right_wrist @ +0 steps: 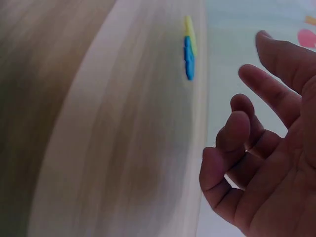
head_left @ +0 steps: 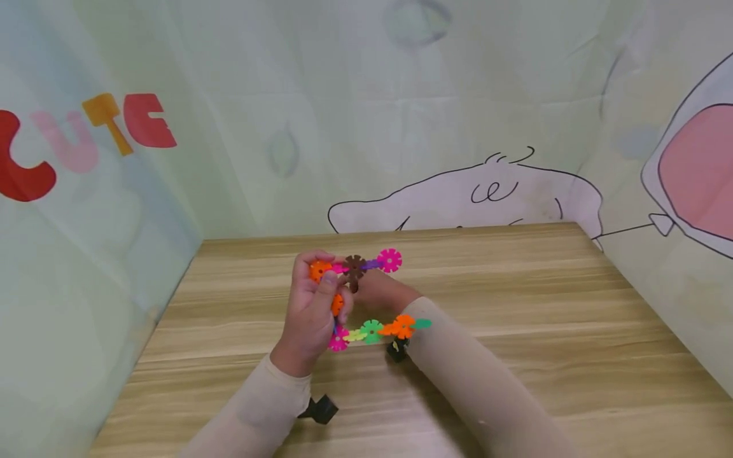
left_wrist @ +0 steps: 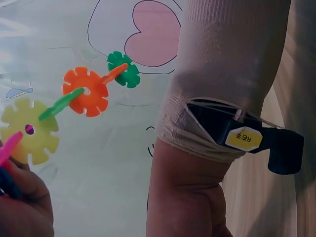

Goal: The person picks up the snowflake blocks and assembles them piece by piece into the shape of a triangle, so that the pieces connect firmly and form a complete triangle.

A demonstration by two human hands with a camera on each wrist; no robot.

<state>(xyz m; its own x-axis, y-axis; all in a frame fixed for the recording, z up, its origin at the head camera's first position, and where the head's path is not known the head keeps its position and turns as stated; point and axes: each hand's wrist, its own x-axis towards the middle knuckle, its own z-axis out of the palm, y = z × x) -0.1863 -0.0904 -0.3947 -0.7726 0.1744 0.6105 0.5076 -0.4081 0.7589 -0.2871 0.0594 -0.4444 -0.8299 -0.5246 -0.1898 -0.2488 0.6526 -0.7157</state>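
Observation:
My left hand holds a bent chain of interlocking plastic snowflake discs, its thumb pressed near an orange disc. The upper run passes a brown disc to a pink disc at its tip. Below, the other run goes from a pink disc past a green disc and an orange disc to a teal end piece. Behind the chain is my right hand, partly hidden in the head view. In the right wrist view its fingers are loosely bent and hold nothing.
Joined yellow and blue pieces lie near the edge of the wooden table in the right wrist view. A black wrist camera sits on the left sleeve, another on the right. A printed curtain stands behind.

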